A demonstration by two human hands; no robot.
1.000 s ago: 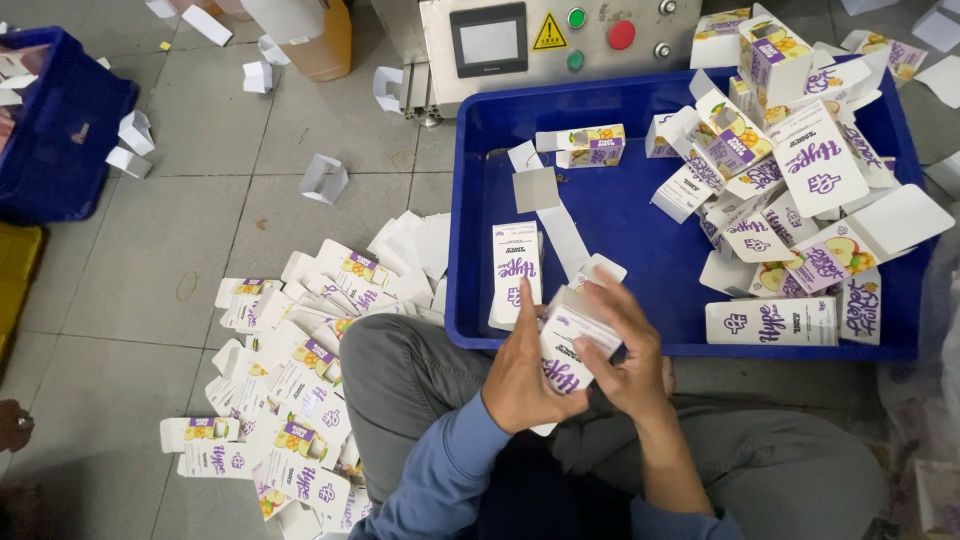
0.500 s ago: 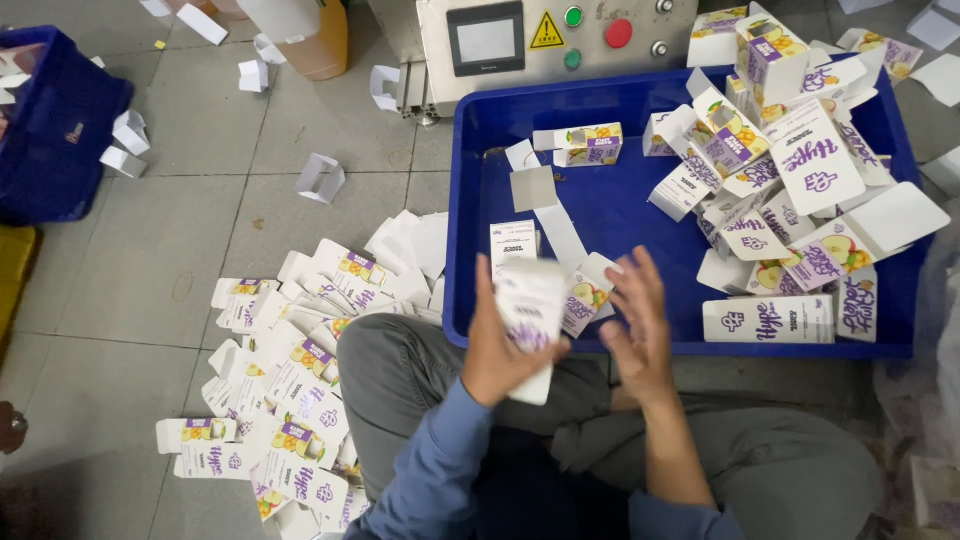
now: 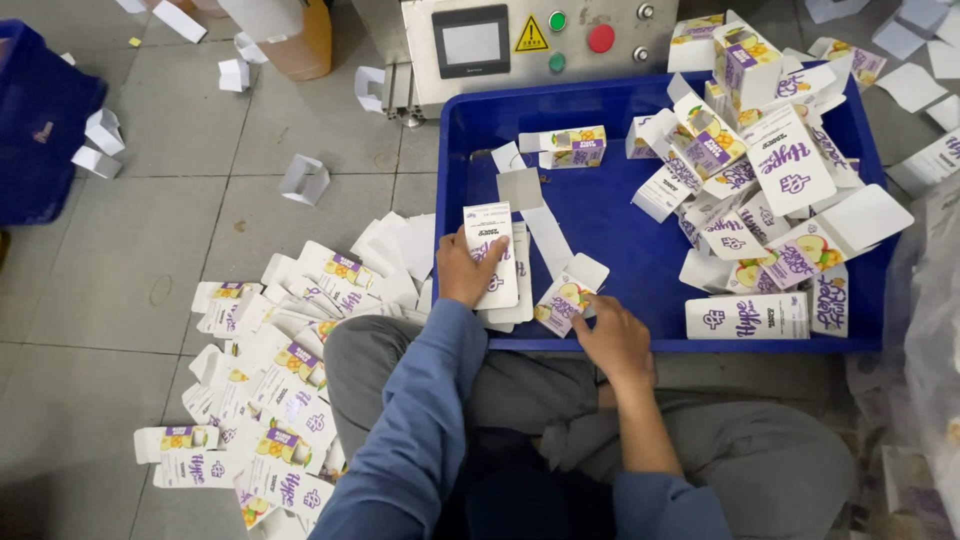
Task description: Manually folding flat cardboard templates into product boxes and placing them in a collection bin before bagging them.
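Head view, left hand (image 3: 462, 268) atop flattened carton (image 3: 493, 257)

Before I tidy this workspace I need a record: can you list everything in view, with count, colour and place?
blue tray: one, blue, on the floor ahead of the person.
flattened cartons stack: a small stack, white and purple, tray's near-left corner.
open carton: one, white with fruit print, tray's near edge.
carton heap: many, white and purple, tray's right side.
floor pile: many flat cartons, on the tiles at left.
control box: one, grey metal with a screen and buttons, behind the tray.
blue crate: one, far left.
left hand: pressing on the stack.
right hand: touching the open carton.
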